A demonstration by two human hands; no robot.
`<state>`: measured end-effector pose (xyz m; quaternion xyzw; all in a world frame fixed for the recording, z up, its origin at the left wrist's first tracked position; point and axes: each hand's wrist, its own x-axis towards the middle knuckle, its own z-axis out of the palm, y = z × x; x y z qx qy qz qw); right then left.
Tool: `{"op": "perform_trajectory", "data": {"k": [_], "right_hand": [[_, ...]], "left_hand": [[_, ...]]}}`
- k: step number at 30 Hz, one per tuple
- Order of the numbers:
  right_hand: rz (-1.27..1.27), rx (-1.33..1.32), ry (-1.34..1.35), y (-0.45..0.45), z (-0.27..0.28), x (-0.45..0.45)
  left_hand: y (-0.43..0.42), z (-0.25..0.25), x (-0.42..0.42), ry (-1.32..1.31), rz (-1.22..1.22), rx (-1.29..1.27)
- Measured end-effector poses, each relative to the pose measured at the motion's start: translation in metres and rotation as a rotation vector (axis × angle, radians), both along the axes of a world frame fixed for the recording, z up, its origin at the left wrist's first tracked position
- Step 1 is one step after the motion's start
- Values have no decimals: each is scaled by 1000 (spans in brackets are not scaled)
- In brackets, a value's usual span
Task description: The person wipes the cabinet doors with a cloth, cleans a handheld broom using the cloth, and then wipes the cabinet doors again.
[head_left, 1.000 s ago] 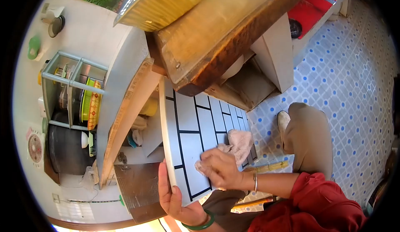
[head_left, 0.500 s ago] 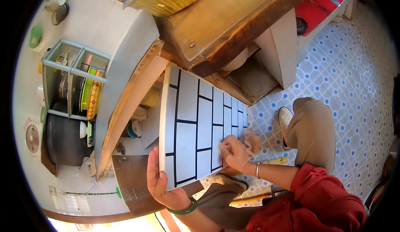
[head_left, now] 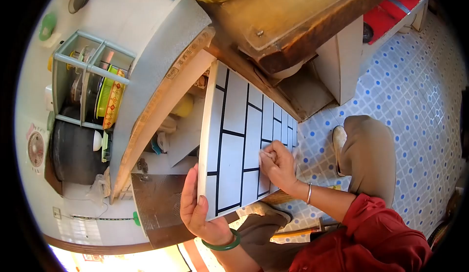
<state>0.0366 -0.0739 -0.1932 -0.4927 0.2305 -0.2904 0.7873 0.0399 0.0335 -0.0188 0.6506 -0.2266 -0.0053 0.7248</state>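
Observation:
A white cabinet door with a black brick-line pattern stands swung out in the middle of the view. My left hand grips its near lower corner, thumb on the patterned face and fingers around the edge. Closed against the patterned face, my right hand presses a small pale cloth. Most of the cloth is hidden in the fingers. A green bangle circles my left wrist and a silver one my right.
Behind the door, the cabinet holds a yellow object and bags. A brown panel lies lower left. Above is a worn wooden tabletop corner. A dish rack and dark pot are left. Patterned tiles cover the floor.
My right hand has moved up and left across the door, and the cloth has bunched into it. My left hand now wraps closer around the door's edge. The view has shifted slightly.

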Motion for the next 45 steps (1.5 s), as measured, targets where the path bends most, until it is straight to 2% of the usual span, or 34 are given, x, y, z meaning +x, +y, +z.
{"op": "perform_trajectory", "data": {"k": [3,5,7,8,11,12,13,15,18,19,22,24,27,28,29,31,33,36,39,41,42,43,45], "right_hand": [[-219,-367,-219,-15,61,-4],[-299,-606,-350,-11,70,-11],[-262,-748,-465,5,85,-35],[-200,-659,-520,13,94,-47],[-187,-794,-530,-4,88,-37],[-143,-729,-450,-12,73,-17],[-238,-434,-381,-20,75,0],[-131,-172,-212,-31,80,6],[-268,-741,-461,-9,96,-27],[-187,-622,-429,-2,111,-43],[-176,-619,-517,-18,96,-18],[-94,-266,-330,-25,94,-7],[-181,-340,-295,-22,96,-10],[-82,-363,-249,-22,95,-21],[-85,-365,-254,-17,97,-29],[-168,-569,-374,-11,98,-39],[-133,-589,-403,-20,91,-27],[-9,-91,-207,-31,83,0],[-109,-226,-193,-24,92,-14],[-207,-599,-424,-5,101,-34],[-209,-660,-544,5,108,-47],[-207,-658,-547,7,113,-52],[-97,-641,-607,7,117,-56]], "left_hand": [[-9,3,-13,20,-23,-5],[-16,0,-19,6,-37,-109],[-17,-2,-21,-17,-30,-111],[-18,-2,-21,-19,-27,-112],[-20,-2,-23,-25,-8,-92],[-21,-1,-25,-24,24,-89],[-22,-1,-26,-24,54,-88],[-24,-2,-27,-32,51,-109],[-26,-2,-28,-45,52,-122],[-26,-2,-29,-45,66,-111],[-26,-2,-29,-37,79,-114],[-26,-2,-30,-19,90,-124],[-29,-4,-34,-16,85,-153],[-31,-5,-35,-33,78,-151],[-32,-5,-36,-50,71,-146],[-34,-4,-36,-65,94,-123],[-30,-5,-34,-50,99,-138],[-27,-6,-31,-46,103,-132],[-31,-7,-34,-56,103,-156],[-34,-7,-36,-77,152,-127],[-38,-4,-38,-70,150,-133],[-38,-4,-40,-73,153,-131],[-37,-4,-40,-229,209,81]]}}
